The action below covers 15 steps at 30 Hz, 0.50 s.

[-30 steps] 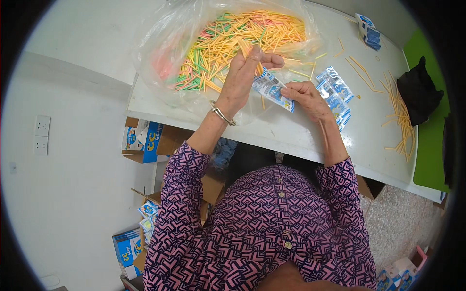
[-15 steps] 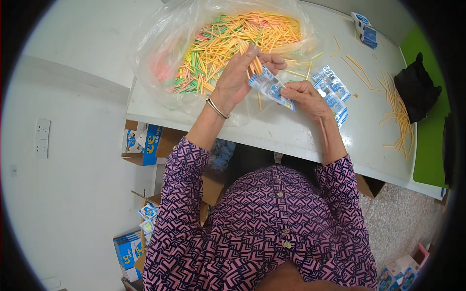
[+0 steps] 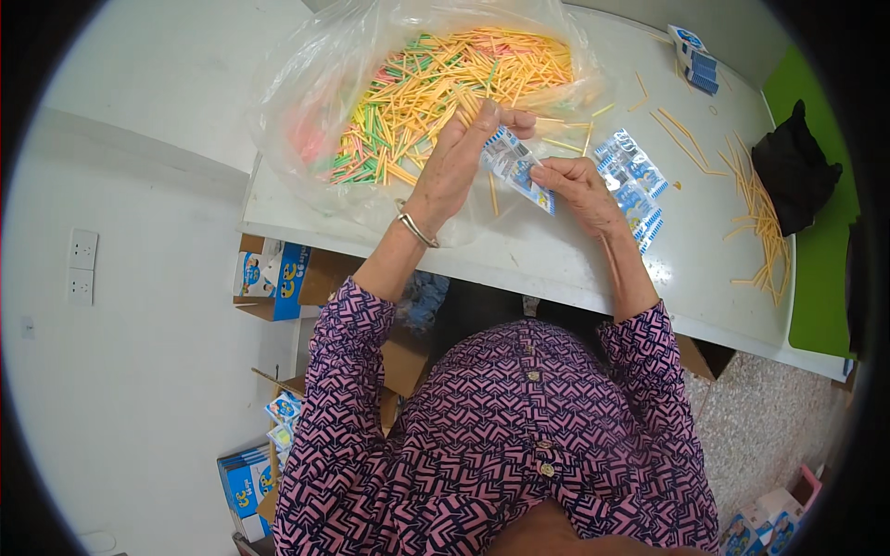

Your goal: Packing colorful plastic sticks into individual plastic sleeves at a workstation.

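The sticks (image 3: 445,93) in the clear bag (image 3: 306,102) near the tabletop's far left corner are yellow, orange, green and pink. The small packets (image 3: 630,185) are blue and white. The blouse (image 3: 501,445) has a purple and black zigzag pattern. The tabletop (image 3: 556,269) is white.

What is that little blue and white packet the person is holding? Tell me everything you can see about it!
The small packet is a flat, shiny pouch, blue and white with see-through parts, looking like thin plastic. It is held tilted above the white table, between the two hands: the left hand grips its upper end, the right hand its lower end. Behind it lies the clear bag full of coloured sticks.
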Motion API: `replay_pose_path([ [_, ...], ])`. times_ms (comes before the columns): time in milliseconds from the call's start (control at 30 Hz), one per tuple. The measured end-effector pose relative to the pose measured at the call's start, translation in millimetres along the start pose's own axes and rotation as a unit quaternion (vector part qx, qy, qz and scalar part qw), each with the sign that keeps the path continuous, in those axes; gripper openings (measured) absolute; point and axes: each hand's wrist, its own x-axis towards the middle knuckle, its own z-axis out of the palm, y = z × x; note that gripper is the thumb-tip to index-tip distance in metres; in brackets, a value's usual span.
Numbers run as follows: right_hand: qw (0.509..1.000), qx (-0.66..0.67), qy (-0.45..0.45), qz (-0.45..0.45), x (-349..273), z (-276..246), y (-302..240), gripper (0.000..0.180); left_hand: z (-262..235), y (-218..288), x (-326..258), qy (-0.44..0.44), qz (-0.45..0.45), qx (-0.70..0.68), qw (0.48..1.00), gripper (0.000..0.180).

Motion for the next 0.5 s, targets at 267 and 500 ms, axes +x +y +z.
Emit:
replay_pose_path([
  [267, 0.997, -0.04, 0.037, -0.056, 6.7, 3.8, 3.8, 0.026, -21.5, 0.8, -3.8, 0.028, -0.045, 0.266, 0.963, 0.043],
  [500, 0.995, -0.052, 0.058, -0.057, 13.4, -0.6, 13.8, 0.026, -25.9, 2.6, -0.9, -0.063, -0.051, 0.292, 0.953, 0.061],
])
